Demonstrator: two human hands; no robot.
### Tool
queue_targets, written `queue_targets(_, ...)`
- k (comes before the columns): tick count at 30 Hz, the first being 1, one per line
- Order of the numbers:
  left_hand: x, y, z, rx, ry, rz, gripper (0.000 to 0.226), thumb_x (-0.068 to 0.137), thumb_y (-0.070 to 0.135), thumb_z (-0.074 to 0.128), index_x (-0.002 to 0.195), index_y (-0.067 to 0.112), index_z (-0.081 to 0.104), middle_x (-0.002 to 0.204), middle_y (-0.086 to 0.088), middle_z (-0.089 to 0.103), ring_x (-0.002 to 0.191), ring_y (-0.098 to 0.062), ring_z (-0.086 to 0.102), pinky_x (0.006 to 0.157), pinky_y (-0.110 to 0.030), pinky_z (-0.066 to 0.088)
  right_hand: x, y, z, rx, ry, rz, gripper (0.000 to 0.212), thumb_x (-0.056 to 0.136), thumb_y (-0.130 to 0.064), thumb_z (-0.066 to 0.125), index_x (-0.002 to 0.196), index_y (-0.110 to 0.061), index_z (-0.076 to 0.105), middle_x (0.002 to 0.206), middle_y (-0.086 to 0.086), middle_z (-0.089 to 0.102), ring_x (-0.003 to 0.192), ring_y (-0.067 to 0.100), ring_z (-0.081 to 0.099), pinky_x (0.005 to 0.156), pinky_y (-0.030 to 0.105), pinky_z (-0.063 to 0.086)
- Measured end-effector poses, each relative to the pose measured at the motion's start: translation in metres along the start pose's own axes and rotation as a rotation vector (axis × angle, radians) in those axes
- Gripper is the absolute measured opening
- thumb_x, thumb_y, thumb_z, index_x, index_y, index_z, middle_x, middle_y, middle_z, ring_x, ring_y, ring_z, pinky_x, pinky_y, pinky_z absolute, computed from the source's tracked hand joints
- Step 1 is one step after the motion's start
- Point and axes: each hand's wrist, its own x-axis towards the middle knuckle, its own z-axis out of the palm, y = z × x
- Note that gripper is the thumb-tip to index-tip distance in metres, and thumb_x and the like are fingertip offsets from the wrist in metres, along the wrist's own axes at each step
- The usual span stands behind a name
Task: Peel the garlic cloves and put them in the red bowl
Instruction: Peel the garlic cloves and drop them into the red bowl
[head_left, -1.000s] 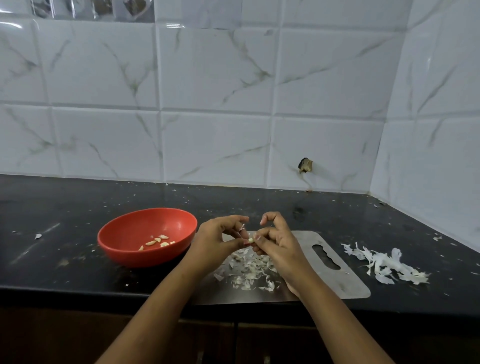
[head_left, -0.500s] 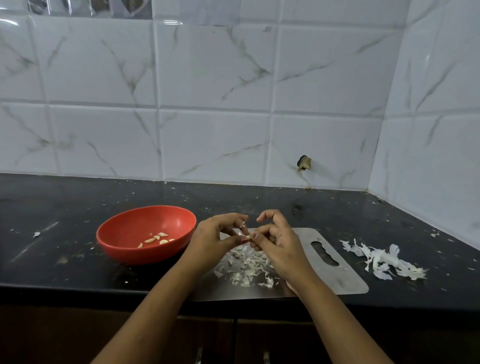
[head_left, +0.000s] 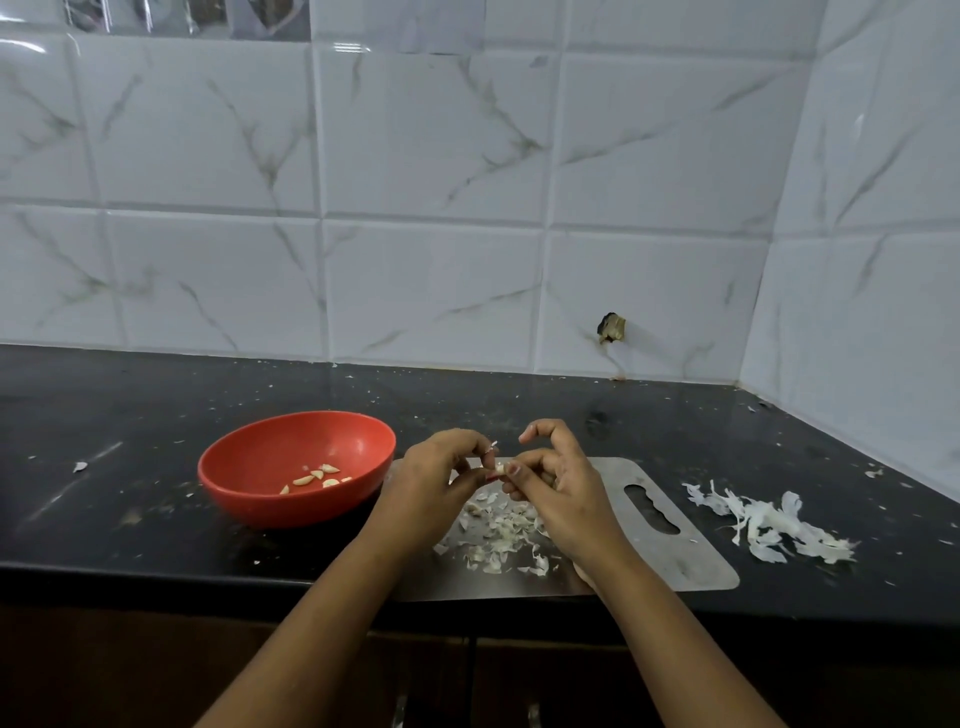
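- A person's two bare hands meet above a flat steel cutting board (head_left: 675, 551) on a black, speckled tabletop (head_left: 130, 415).
- The left hand (head_left: 431, 483) and right hand (head_left: 561, 488) together pinch one small pale garlic clove (head_left: 500, 467) between thumbs and fingertips. A thin flake of white skin sticks up beside it.
- Below the hands, scattered white papery skins (head_left: 501, 535) lie on the board.
- At nine o'clock from the hands stands a round red plastic bowl (head_left: 249, 499) holding a few peeled cream-coloured cloves (head_left: 314, 477).
- At three o'clock, beyond the board, lies a heap of larger white garlic husks (head_left: 763, 525).
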Motion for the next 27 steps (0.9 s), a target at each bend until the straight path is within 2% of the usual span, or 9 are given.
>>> queue_targets(3, -0.003, 0.0, 0.002, 0.007, 0.038, 0.035, 0.017, 0.086, 0.015, 0.07, 0.082, 0.029, 0.06, 0.08, 0.016, 0.064, 0.07, -0.01, 0.06, 0.064, -0.041, 0.052, 0.0, -0.001, 0.0, 0.018, 0.002, 0.006, 0.022, 0.094, -0.012, 0.061, 0.107, -0.024, 0.048, 0.084, -0.001, 0.073, 0.08, 0.016, 0.069, 0.081, 0.031, 0.058)
queue_targets(5, -0.004, 0.003, 0.001, -0.024, 0.094, 0.027, 0.015, 0.082, 0.013, 0.073, 0.081, 0.025, 0.065, 0.077, 0.015, 0.067, 0.068, -0.01, 0.063, 0.063, -0.033, 0.054, 0.0, -0.002, 0.001, 0.026, 0.013, 0.011, 0.024, 0.093, -0.012, 0.063, 0.107, -0.024, 0.048, 0.084, 0.001, 0.073, 0.079, 0.015, 0.069, 0.081, 0.032, 0.058)
queue_targets(8, -0.003, 0.01, 0.001, -0.208, 0.138, -0.124, 0.019, 0.078, 0.003, 0.076, 0.074, 0.02, 0.068, 0.071, 0.009, 0.07, 0.067, -0.005, 0.067, 0.062, -0.021, 0.054, 0.0, -0.001, 0.0, 0.052, 0.034, 0.008, 0.026, 0.092, -0.008, 0.064, 0.107, -0.022, 0.048, 0.083, 0.004, 0.074, 0.078, 0.017, 0.07, 0.079, 0.03, 0.057)
queue_targets(11, -0.003, 0.013, 0.004, -0.382, 0.148, -0.271, 0.022, 0.077, -0.004, 0.074, 0.072, 0.017, 0.067, 0.07, 0.001, 0.072, 0.07, -0.015, 0.071, 0.063, -0.026, 0.056, 0.0, -0.002, -0.001, 0.059, 0.052, 0.0, 0.028, 0.091, -0.006, 0.065, 0.107, -0.021, 0.048, 0.082, 0.004, 0.074, 0.077, 0.018, 0.07, 0.076, 0.027, 0.056)
queue_targets(14, -0.002, 0.016, 0.003, -0.512, 0.18, -0.359, 0.018, 0.079, -0.007, 0.071, 0.078, 0.01, 0.065, 0.068, -0.006, 0.072, 0.07, -0.022, 0.071, 0.062, -0.03, 0.055, -0.001, -0.003, -0.001, 0.039, 0.083, -0.011, 0.029, 0.089, -0.005, 0.067, 0.105, -0.021, 0.048, 0.079, 0.002, 0.074, 0.072, 0.014, 0.069, 0.07, 0.022, 0.053)
queue_targets(17, -0.001, 0.015, 0.003, -0.513, 0.162, -0.387, 0.02, 0.078, -0.007, 0.072, 0.083, 0.011, 0.065, 0.071, -0.009, 0.073, 0.076, -0.032, 0.071, 0.068, -0.039, 0.058, 0.0, -0.001, -0.001, -0.049, 0.11, -0.034, 0.031, 0.087, -0.007, 0.07, 0.101, -0.024, 0.049, 0.08, -0.002, 0.074, 0.07, 0.011, 0.069, 0.069, 0.027, 0.057)
queue_targets(20, -0.002, 0.013, 0.005, -0.426, 0.16, -0.38, 0.018, 0.077, 0.002, 0.075, 0.083, 0.017, 0.067, 0.072, -0.003, 0.074, 0.073, -0.025, 0.072, 0.076, -0.048, 0.059, -0.001, 0.0, 0.001, -0.146, 0.13, -0.083, 0.033, 0.085, -0.009, 0.073, 0.098, -0.026, 0.048, 0.08, -0.006, 0.075, 0.069, 0.009, 0.069, 0.066, 0.028, 0.056)
queue_targets(23, -0.004, 0.014, 0.009, -0.354, 0.177, -0.364, 0.017, 0.076, 0.009, 0.076, 0.078, 0.023, 0.067, 0.071, 0.003, 0.073, 0.07, -0.017, 0.072, 0.073, -0.049, 0.059, -0.001, 0.001, 0.003, -0.205, 0.146, -0.132, 0.035, 0.084, -0.01, 0.074, 0.095, -0.029, 0.047, 0.078, -0.007, 0.075, 0.069, 0.005, 0.068, 0.061, 0.021, 0.053)
queue_targets(27, -0.005, 0.016, 0.01, -0.311, 0.213, -0.366, 0.019, 0.074, 0.01, 0.075, 0.073, 0.026, 0.065, 0.066, 0.003, 0.071, 0.067, -0.017, 0.07, 0.071, -0.05, 0.058, -0.002, 0.001, 0.004, -0.24, 0.15, -0.159, 0.038, 0.084, -0.009, 0.074, 0.092, -0.033, 0.046, 0.077, -0.007, 0.074, 0.07, 0.003, 0.068, 0.061, 0.016, 0.051)
